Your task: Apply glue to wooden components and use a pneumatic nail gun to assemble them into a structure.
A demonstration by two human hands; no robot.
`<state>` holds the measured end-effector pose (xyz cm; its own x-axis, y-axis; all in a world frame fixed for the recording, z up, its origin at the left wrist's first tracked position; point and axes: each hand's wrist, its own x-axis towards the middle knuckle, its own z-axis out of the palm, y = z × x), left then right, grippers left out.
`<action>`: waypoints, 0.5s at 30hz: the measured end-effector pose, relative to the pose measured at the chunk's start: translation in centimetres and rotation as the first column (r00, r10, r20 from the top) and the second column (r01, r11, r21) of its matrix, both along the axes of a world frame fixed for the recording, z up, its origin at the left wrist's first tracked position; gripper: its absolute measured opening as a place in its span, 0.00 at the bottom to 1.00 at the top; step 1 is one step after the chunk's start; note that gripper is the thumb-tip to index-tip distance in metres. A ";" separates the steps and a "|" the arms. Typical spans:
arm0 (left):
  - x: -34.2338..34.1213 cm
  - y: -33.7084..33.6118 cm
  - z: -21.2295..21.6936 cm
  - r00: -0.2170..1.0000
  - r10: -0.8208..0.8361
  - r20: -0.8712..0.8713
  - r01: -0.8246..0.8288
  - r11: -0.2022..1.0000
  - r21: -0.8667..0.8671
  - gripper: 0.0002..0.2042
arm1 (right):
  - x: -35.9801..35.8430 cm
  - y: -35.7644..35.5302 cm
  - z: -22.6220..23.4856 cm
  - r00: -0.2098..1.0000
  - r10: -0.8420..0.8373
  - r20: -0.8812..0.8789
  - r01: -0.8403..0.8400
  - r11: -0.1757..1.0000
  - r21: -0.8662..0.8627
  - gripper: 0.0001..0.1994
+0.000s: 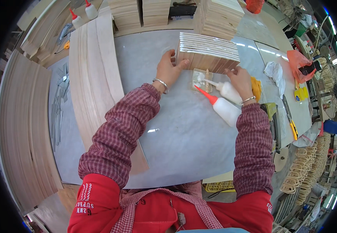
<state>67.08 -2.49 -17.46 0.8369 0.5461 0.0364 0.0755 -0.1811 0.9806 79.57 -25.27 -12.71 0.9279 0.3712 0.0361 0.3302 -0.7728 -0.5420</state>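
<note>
A block of thin wooden boards (208,61) lies across the far middle of the table, with white glue lines along its top. My left hand (170,70) grips its left end, the thumb on the front face. At the near right corner, the curled fingers of my right hand (240,80) touch the block; part of their grip is hidden. Between my hands sits a small clear tray (198,86) with white glue in it. A white-tipped glue bottle (229,92) and a red-tipped glue bottle (226,111) lie beside my right wrist, nozzles toward the tray.
Long wooden boards (94,73) lie on the left, and thin metal strips (57,108) beyond them. Stacked boards (219,17) stand at the back. To the right are a yellow cutter knife (294,130), a white cloth (275,75) and a red plastic bag (298,64).
</note>
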 end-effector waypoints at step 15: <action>-2.7 -3.2 2.9 0.986 -0.026 -0.165 0.075 0.950 0.302 0.33 | -1.5 0.3 -0.2 0.964 -0.125 0.233 0.166 0.972 -0.165 0.18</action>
<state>64.33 -5.65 -14.61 0.8719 0.4859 0.0616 0.2064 -0.4786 0.8534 78.06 -24.99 -12.91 0.9489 0.2519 0.1899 0.3018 -0.8999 -0.3147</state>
